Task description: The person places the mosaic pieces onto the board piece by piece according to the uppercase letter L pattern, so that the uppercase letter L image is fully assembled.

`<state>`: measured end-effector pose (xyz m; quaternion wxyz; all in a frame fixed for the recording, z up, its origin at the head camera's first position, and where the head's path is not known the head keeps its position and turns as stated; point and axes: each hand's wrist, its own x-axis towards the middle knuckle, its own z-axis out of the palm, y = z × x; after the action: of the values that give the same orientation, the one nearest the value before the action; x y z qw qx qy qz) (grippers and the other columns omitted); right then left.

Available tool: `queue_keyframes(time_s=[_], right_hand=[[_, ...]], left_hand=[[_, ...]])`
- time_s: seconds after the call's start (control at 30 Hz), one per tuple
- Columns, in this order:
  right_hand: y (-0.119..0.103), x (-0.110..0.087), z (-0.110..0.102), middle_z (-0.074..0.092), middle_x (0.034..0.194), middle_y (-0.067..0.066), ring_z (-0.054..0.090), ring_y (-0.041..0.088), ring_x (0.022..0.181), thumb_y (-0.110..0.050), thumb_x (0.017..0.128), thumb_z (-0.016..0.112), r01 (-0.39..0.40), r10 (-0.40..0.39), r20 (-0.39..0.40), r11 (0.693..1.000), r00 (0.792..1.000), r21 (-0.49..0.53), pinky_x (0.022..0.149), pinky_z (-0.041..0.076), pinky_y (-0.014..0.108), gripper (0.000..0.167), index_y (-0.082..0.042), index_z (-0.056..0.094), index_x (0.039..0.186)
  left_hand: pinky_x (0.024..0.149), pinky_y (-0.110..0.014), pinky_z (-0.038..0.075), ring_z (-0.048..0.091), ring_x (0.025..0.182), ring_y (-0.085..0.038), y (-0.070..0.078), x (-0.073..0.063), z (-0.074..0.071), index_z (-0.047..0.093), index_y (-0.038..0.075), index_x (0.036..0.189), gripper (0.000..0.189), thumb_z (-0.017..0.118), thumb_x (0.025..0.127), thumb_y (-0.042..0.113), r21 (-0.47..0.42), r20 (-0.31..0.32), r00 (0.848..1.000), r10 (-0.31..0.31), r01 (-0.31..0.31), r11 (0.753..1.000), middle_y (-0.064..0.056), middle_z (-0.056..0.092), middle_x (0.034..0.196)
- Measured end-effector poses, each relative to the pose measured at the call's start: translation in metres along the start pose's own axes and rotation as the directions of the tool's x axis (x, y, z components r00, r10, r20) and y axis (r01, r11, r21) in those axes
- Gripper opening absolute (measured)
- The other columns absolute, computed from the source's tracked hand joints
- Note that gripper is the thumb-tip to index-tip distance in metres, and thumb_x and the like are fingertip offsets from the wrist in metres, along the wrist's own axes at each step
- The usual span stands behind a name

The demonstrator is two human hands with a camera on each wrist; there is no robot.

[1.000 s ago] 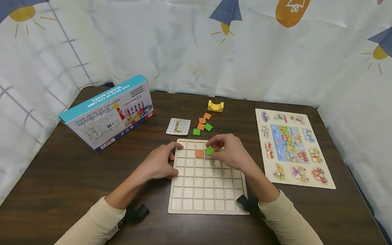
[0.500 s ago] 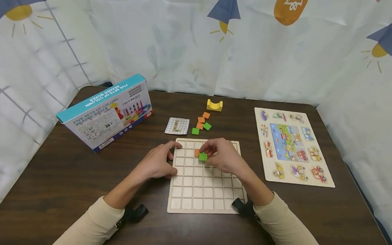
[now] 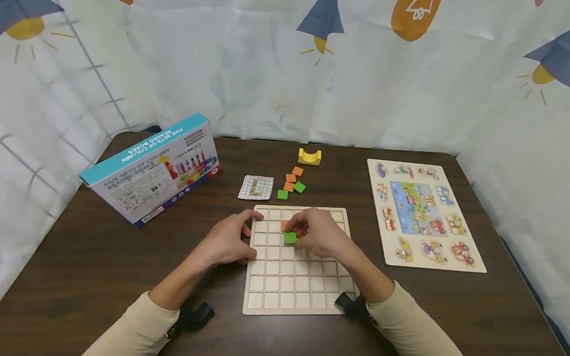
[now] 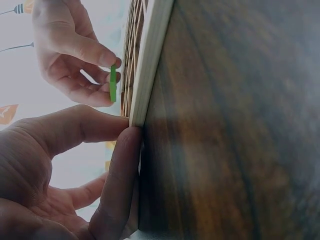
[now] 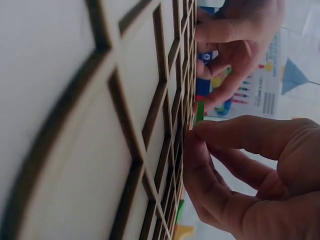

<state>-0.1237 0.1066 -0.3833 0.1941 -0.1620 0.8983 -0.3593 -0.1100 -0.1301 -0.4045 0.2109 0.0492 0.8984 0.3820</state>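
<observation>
A square wooden grid board (image 3: 278, 301) lies flat on the table. My left hand (image 3: 228, 237) holds its left edge, index finger at the upper-left corner and thumb lower down; in the left wrist view two fingertips touch the board's rim. My right hand (image 3: 322, 233) pinches a small green square tile (image 3: 289, 238) between thumb and fingers, close over the grid. An orange square tile (image 3: 284, 226) sits in a cell just above it, partly hidden by the right fingers. In the right wrist view the green tile (image 5: 200, 111) shows just past the fingertips.
Behind the board lie loose orange tiles (image 3: 291, 178) and green tiles (image 3: 282, 194), with a printed grid card (image 3: 256, 188) to their left and a yellow arch block (image 3: 309, 157) farther back. A cardboard box (image 3: 154, 174) stands left; a picture puzzle board (image 3: 383, 242) lies right.
My right hand has carried the green tile left and nearer to me, from beside the orange tile to just below it. The left hand stays at the board's edge.
</observation>
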Motion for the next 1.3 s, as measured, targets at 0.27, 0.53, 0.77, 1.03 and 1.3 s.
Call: queue_keyframes(time_s=[0.27,0.53,0.77,1.03,1.3], right_hand=[[0.0003,0.0008,0.0052,0.072,0.093,0.002,0.061,0.013,0.082,0.01,0.078,0.073,0.01,-0.01,-0.002,0.999,1.0,-0.031,0.073,0.053,0.026,0.031,-0.01,0.079,0.101],[0.0011,0.0014,0.0068,0.073,0.094,0.002,0.063,0.012,0.084,0.009,0.079,0.072,0.026,-0.027,-0.018,0.999,0.999,-0.048,0.077,0.055,0.027,0.03,-0.008,0.079,0.103],[0.0018,0.0022,0.0074,0.074,0.094,0.002,0.063,0.012,0.083,0.01,0.08,0.069,0.02,-0.021,-0.028,0.999,0.999,-0.045,0.076,0.056,0.026,0.03,-0.008,0.079,0.102],[0.0002,0.0033,0.0069,0.073,0.093,0.001,0.063,0.012,0.083,0.01,0.079,0.07,0.014,-0.016,-0.03,0.999,0.999,-0.05,0.076,0.056,0.026,0.031,-0.009,0.079,0.101],[-0.001,-0.0001,0.0008,0.075,0.095,0.001,0.062,0.014,0.084,0.006,0.081,0.073,0.039,-0.04,-0.02,0.998,0.999,-0.055,0.074,0.054,0.028,0.028,-0.01,0.08,0.103]], left_hand=[[0.055,-0.031,0.06,0.068,0.06,-0.018,0.0008,-0.0001,0.0008,0.054,0.017,0.143,0.08,0.084,0.071,0.002,-0.021,0.004,1.0,-0.007,0.007,1.0,-0.015,0.055,0.107],[0.055,-0.031,0.06,0.068,0.061,-0.018,0.0007,0.0008,0.0016,0.054,0.018,0.143,0.079,0.085,0.072,0.003,-0.017,0.007,1.0,-0.012,0.012,1.0,-0.014,0.055,0.107],[0.056,-0.031,0.06,0.068,0.062,-0.018,0.001,0.0009,0.0013,0.054,0.018,0.144,0.079,0.084,0.072,0.004,-0.023,0.009,1.0,-0.018,0.018,1.0,-0.014,0.054,0.107],[0.055,-0.03,0.06,0.068,0.062,-0.018,0.0023,0.0008,0.0002,0.054,0.019,0.144,0.08,0.084,0.072,0.004,-0.026,0.005,1.0,-0.02,0.02,0.999,-0.015,0.054,0.108],[0.056,-0.03,0.059,0.068,0.062,-0.018,0.0022,-0.0012,0.0013,0.055,0.019,0.143,0.078,0.084,0.072,0.004,-0.01,0.005,1.0,-0.014,0.014,1.0,-0.014,0.055,0.108]])
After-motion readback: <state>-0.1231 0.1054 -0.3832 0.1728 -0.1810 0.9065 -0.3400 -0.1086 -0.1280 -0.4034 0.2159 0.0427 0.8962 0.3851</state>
